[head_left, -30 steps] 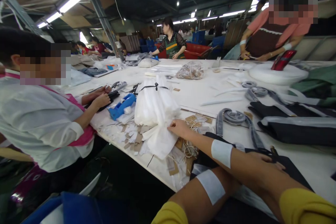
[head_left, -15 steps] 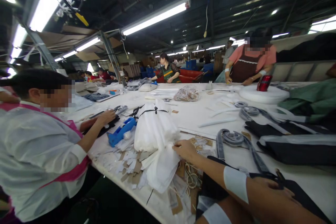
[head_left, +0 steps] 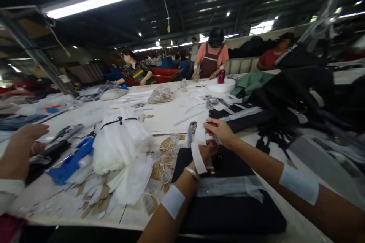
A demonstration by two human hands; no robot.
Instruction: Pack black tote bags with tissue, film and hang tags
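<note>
The right hand (head_left: 221, 130) pinches the top of a folded white strip (head_left: 198, 158), held up over a flat black item (head_left: 234, 214) at the table's (head_left: 162, 122) near edge. Behind the strip, the left hand (head_left: 210, 150) is partly hidden; I can't tell whether it grips. A tied white bundle (head_left: 118, 144) sits left, towards that edge.

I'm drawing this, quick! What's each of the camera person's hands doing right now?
Left hand: partly hidden by white material; grip cannot be told.
Right hand: closed, pinching the white material.
</note>
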